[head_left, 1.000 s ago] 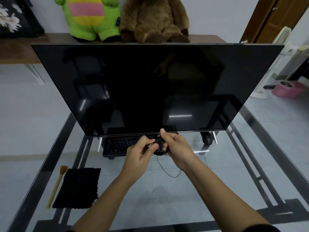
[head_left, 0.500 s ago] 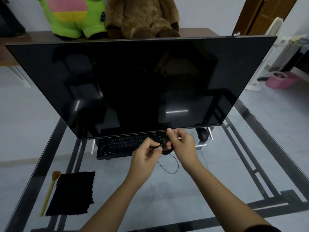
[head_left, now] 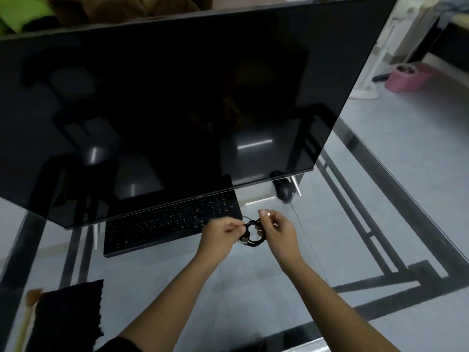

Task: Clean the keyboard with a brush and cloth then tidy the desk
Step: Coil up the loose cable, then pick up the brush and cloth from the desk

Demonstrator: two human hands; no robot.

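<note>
A black keyboard (head_left: 170, 224) lies on the glass desk (head_left: 253, 275), its back half under the big dark monitor (head_left: 165, 102). Just right of it I hold a small coil of black cable (head_left: 253, 235) above the glass. My left hand (head_left: 219, 233) pinches the cable's plug end, and my right hand (head_left: 276, 231) grips the coil's right side. A black cloth (head_left: 67, 316) lies at the lower left, with a wooden-handled brush (head_left: 28, 316) beside it, both partly cut off by the frame.
A black mouse (head_left: 284, 190) sits by the monitor's right foot. Plush toys (head_left: 101, 6) stand behind the screen. A pink bowl (head_left: 406, 77) rests on the floor at the far right. The desk's dark metal frame shows through the glass.
The loose loop of cable that hung below my hands is now gathered into the coil. Both hands shifted slightly right, and my view tilted down and closer.
</note>
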